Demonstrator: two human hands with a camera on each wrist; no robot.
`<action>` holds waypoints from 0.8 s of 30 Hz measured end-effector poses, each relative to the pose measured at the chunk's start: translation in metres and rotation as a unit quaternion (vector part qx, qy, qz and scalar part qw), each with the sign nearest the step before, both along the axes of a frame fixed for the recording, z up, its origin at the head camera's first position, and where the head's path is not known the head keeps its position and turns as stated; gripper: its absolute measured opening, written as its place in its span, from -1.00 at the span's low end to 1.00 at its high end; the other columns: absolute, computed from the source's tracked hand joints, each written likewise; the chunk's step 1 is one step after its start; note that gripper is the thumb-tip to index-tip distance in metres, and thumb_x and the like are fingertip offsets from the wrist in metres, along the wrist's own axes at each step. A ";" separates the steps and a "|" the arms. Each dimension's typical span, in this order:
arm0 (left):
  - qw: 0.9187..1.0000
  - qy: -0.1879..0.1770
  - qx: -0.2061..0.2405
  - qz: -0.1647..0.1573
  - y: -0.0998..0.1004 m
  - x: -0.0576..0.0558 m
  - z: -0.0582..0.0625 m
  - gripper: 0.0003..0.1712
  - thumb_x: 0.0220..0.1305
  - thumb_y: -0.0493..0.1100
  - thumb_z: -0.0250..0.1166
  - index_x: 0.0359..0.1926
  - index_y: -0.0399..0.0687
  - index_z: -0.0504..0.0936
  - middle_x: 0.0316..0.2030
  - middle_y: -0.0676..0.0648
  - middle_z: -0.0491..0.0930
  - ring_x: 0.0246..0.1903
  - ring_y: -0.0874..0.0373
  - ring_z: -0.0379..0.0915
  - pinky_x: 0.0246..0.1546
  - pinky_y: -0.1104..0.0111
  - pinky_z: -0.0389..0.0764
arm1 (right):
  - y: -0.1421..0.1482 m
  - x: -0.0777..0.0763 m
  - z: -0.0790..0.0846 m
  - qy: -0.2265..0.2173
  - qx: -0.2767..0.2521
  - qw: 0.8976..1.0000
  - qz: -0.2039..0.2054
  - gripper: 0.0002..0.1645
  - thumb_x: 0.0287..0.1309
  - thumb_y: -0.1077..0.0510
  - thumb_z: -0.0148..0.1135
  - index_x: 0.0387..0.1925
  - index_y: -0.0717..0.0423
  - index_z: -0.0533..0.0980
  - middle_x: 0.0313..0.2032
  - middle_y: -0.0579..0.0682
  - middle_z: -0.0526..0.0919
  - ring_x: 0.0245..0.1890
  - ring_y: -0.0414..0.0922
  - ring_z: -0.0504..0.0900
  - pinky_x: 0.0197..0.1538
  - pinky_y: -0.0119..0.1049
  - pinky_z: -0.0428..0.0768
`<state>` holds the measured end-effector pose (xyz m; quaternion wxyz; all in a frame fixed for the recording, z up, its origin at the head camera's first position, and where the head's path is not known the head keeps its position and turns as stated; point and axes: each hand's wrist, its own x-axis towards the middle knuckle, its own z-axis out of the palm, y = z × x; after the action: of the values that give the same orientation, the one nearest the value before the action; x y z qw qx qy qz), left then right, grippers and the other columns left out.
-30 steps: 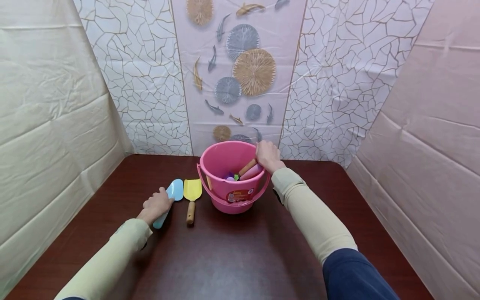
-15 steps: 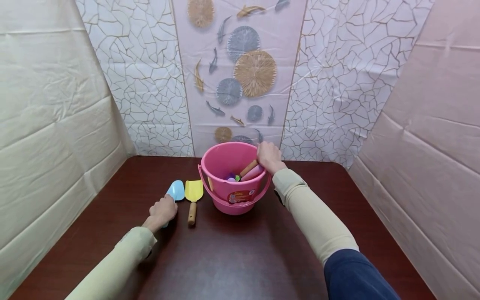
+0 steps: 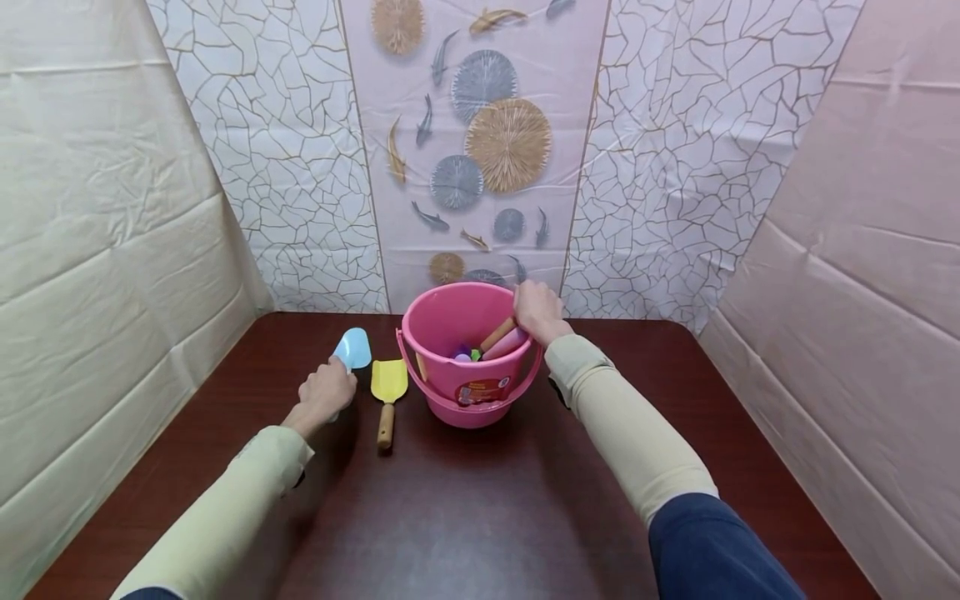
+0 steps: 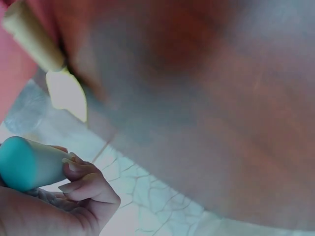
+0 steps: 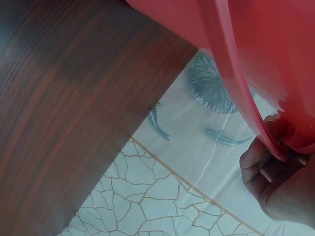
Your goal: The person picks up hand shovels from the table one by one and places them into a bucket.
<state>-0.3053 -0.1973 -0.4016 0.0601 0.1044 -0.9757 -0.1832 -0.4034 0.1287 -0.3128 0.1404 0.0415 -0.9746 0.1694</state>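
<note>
My left hand (image 3: pixel 324 393) grips the handle of a light-blue toy shovel (image 3: pixel 352 348), its blade pointing away from me. In the left wrist view the fingers curl round the handle, and its rounded teal end (image 4: pixel 17 164) sticks out of the fist. Just right of it, a yellow toy shovel (image 3: pixel 389 381) with a wooden handle (image 3: pixel 386 427) lies on the table. My right hand (image 3: pixel 537 308) holds the rim of a pink bucket (image 3: pixel 450 383) at its right side. In the right wrist view the fingers bend over the bucket's edge, partly hidden.
Inside the bucket lie several toys, among them a wooden handle (image 3: pixel 497 335) and a pink-purple piece (image 3: pixel 506 343). The bucket's pink carrying handle (image 3: pixel 427 385) hangs down its front. The dark wooden table (image 3: pixel 465 517) meets a patterned wall cloth (image 3: pixel 307 208) behind.
My left hand has closed round the blue shovel's handle and moved it away from me, towards the back of the table. The right hand stays on the bucket rim.
</note>
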 end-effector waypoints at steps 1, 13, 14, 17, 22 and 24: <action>1.000 0.001 0.002 -0.001 0.001 -0.001 0.005 -0.67 0.30 -0.15 -0.05 -0.14 -0.39 0.37 -0.33 -0.36 0.54 -0.35 -0.25 0.53 -0.41 0.02 0.49 | 0.000 0.000 0.000 0.001 0.000 1.000 0.001 -0.41 0.48 -0.08 -0.31 -0.57 0.07 0.44 -0.25 0.20 0.66 -0.23 0.16 0.65 -0.14 0.03 0.57; 0.999 0.029 -0.016 -0.020 0.006 -0.006 0.043 -0.69 0.31 -0.14 -0.04 -0.16 -0.37 0.37 -0.40 -0.31 0.51 -0.45 -0.20 0.52 -0.52 0.09 0.45 | -0.001 0.001 0.000 0.008 -0.002 1.000 0.001 -0.43 0.47 -0.08 -0.29 -0.59 0.07 0.41 -0.22 0.22 0.65 -0.21 0.17 0.65 -0.13 0.06 0.56; 0.999 0.035 -0.017 -0.022 0.006 -0.007 0.046 -0.70 0.31 -0.13 -0.04 -0.18 -0.35 0.37 -0.42 -0.29 0.50 -0.47 -0.18 0.51 -0.54 0.11 0.43 | -0.001 0.000 0.000 0.008 -0.001 1.000 0.001 -0.43 0.47 -0.08 -0.29 -0.59 0.07 0.42 -0.22 0.22 0.65 -0.21 0.17 0.65 -0.13 0.06 0.57; 0.998 0.048 -0.020 -0.028 0.009 -0.010 0.055 -0.72 0.33 -0.11 -0.04 -0.22 -0.31 0.36 -0.46 -0.24 0.47 -0.50 -0.15 0.49 -0.58 0.16 0.40 | 0.000 0.000 -0.001 0.008 0.000 1.000 0.000 -0.43 0.47 -0.08 -0.29 -0.59 0.06 0.43 -0.20 0.22 0.66 -0.20 0.18 0.65 -0.13 0.06 0.57; 0.997 0.060 -0.020 -0.051 0.015 -0.010 0.072 -0.70 0.38 -0.08 -0.04 -0.22 -0.28 0.37 -0.44 -0.24 0.48 -0.49 -0.14 0.50 -0.57 0.17 0.40 | 0.000 0.001 0.000 0.005 -0.001 1.000 0.001 -0.43 0.48 -0.08 -0.30 -0.57 0.07 0.43 -0.22 0.21 0.65 -0.20 0.17 0.65 -0.12 0.06 0.56; 0.996 0.066 -0.020 -0.060 0.018 -0.010 0.076 -0.69 0.39 -0.07 -0.04 -0.22 -0.28 0.38 -0.43 -0.25 0.49 -0.49 -0.14 0.51 -0.57 0.17 0.40 | 0.000 0.001 0.001 0.004 -0.002 1.000 0.001 -0.43 0.48 -0.08 -0.30 -0.58 0.07 0.42 -0.24 0.20 0.65 -0.21 0.16 0.65 -0.12 0.06 0.56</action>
<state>-0.3155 -0.1789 -0.3252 0.1156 0.0321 -0.9775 -0.1737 -0.4020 0.1287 -0.3123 0.1444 0.0431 -0.9737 0.1711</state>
